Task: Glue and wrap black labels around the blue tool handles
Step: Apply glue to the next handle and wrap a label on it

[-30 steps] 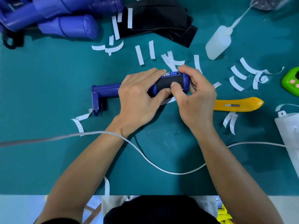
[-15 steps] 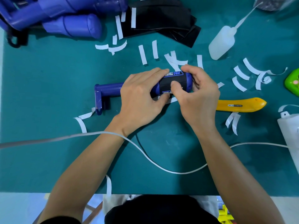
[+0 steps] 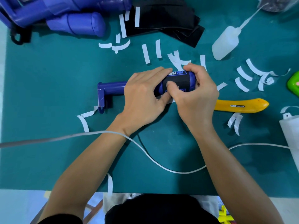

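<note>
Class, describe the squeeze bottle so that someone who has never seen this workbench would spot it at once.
Find the teal mat and look to its far right part. Just right of the stack of black labels is the squeeze bottle. It alone is translucent white with a long thin nozzle, unlike the flat white paper strips nearby.

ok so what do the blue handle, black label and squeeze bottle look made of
The blue handle: likely moulded plastic, semi-gloss; soft highlights, crisp moulded edges. The black label: thin flexible sheet, matte, perhaps vinyl; it curves snugly round the handle. The squeeze bottle: probably soft plastic, translucent white; cloudy body, thin tapered nozzle.
</note>
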